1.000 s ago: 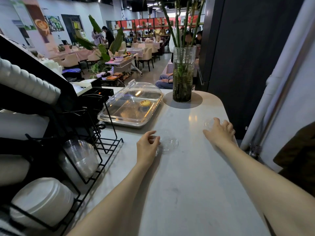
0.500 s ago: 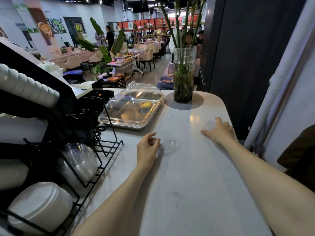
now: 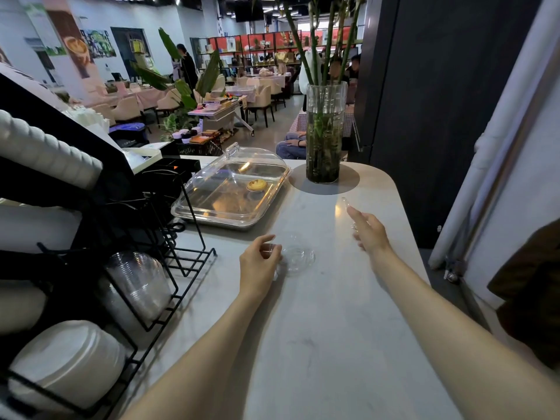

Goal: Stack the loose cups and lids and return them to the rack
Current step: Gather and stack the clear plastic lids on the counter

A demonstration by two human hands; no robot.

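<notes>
The left hand (image 3: pixel 259 265) rests on the table (image 3: pixel 318 344), its fingers (image 3: pixel 266 239) pinching the near rim of a clear lid (image 3: pixel 298 257) lying flat. The right hand (image 3: pixel 368 230), nearer the table's right edge, lifts what seems a second clear lid (image 3: pixel 347 204), tilted on edge. The wire rack (image 3: pixel 169 268) stands far left, bare tabletop between.

No text, label, brand or number can be read anywhere; the wall posters (image 3: pixel 75 47) and far shelves (image 3: pixel 272 47) are too blurred.
</notes>
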